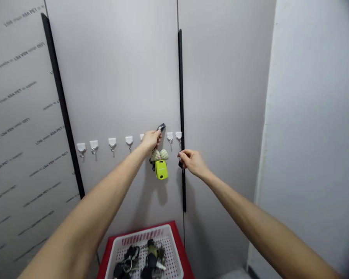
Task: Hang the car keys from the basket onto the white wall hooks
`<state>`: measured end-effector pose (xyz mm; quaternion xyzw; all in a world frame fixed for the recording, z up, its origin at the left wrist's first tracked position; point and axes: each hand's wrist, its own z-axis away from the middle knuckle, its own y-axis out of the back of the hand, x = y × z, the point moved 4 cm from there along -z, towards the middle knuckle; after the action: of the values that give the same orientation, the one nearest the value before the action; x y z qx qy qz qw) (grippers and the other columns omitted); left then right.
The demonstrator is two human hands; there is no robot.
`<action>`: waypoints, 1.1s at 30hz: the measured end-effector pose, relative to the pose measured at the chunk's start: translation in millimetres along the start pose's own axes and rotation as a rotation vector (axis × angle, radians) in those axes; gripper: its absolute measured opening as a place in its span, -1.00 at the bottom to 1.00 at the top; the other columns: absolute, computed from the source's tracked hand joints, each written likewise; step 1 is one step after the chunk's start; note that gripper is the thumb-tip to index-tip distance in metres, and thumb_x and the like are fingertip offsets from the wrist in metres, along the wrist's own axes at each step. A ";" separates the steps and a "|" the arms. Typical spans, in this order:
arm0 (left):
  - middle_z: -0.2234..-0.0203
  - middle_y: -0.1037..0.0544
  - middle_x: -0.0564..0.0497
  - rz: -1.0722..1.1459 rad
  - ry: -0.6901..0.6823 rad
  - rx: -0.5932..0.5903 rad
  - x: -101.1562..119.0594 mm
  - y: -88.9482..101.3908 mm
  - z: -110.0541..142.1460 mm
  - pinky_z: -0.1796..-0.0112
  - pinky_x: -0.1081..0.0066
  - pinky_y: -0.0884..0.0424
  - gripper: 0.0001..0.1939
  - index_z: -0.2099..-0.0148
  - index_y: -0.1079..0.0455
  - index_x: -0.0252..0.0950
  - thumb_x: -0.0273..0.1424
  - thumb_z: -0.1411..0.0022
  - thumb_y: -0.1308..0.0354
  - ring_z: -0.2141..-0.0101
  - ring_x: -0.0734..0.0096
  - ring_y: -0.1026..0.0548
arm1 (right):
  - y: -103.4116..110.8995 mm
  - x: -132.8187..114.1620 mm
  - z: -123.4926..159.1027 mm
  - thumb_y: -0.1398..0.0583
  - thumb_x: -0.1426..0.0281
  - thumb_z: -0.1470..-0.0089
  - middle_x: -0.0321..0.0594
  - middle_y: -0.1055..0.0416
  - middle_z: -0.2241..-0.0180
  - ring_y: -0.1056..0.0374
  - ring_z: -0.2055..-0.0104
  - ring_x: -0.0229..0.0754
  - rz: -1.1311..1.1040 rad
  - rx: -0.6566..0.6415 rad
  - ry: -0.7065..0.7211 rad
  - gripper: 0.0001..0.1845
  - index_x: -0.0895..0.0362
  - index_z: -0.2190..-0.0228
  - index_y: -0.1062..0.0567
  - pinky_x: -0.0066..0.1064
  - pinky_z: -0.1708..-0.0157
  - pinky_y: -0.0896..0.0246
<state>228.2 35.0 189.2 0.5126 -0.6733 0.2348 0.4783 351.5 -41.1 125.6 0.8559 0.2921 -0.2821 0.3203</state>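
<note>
My left hand is closed on a keychain in front of the row of hooks. Its dark strap end pokes out above my fingers. Below them dangle a pale checked bow and a bright yellow-green case, with small dark pieces beside it. My right hand pinches a small ring with a dark item hanging from it, next to the black door handle. White adhesive hooks with metal prongs show between and above my hands; another is partly hidden behind my left hand.
Several more white hooks run leftward across the pale cabinet door. A second black handle borders the printed panel at left. Below, a white perforated basket of keys and fobs stands on a red surface. A wall rises at right.
</note>
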 end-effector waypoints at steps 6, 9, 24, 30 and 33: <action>0.81 -0.11 0.21 0.072 -0.007 -0.017 -58.1 13.0 59.9 0.75 0.67 0.04 -0.76 0.57 -0.11 -0.37 -0.33 -0.04 0.16 0.82 0.78 -0.04 | -52.4 2.1 47.8 0.04 0.35 0.15 -0.32 -0.29 0.63 -0.17 0.66 -0.42 -0.007 -0.348 0.029 -0.75 0.20 0.50 -0.37 -0.58 0.61 -0.09; 0.81 -0.12 0.21 -0.030 0.036 -0.035 -110.6 20.2 90.7 0.73 0.66 0.02 -0.75 0.56 -0.13 -0.37 -0.31 -0.03 0.16 0.80 0.76 -0.06 | -91.8 19.5 80.8 0.05 0.45 0.16 -0.29 -0.33 0.57 -0.20 0.61 -0.41 0.030 -0.527 -0.001 -0.74 0.19 0.43 -0.38 -0.57 0.55 -0.11; 0.58 -0.39 0.05 -0.725 0.180 -0.347 -233.5 25.7 196.7 0.50 0.57 -0.12 -0.79 0.42 -0.29 -0.31 -0.43 0.02 0.17 0.53 0.54 -0.29 | -172.8 70.2 179.3 0.08 0.60 0.34 -0.23 -0.38 0.57 -0.24 0.51 -0.32 0.288 -0.863 -0.011 -0.67 0.20 0.58 -0.44 -0.56 0.48 -0.08; 0.34 -0.41 -0.05 -0.692 0.273 -0.410 -229.7 15.3 216.3 0.34 0.49 -0.19 -0.72 0.26 -0.27 -0.33 -0.42 0.05 0.14 0.33 0.41 -0.33 | -159.3 73.7 187.9 0.07 0.59 0.39 -0.32 -0.29 0.71 -0.13 0.66 -0.40 0.333 -1.047 -0.145 -0.71 0.21 0.64 -0.43 -0.63 0.70 0.06; 0.23 -0.36 -0.05 -0.622 0.334 -0.392 -230.2 15.2 217.0 0.26 0.48 -0.17 -0.66 0.18 -0.23 -0.32 -0.40 0.08 0.09 0.25 0.41 -0.29 | -150.7 64.2 171.5 0.05 0.57 0.38 -0.35 -0.23 0.74 -0.08 0.68 -0.42 0.261 -1.050 -0.168 -0.75 0.22 0.65 -0.40 -0.63 0.72 0.09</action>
<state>130.7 -27.3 -105.6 0.5457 -0.4310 0.0259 0.7182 241.2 -48.8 -84.3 0.5845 0.2584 -0.1238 0.7591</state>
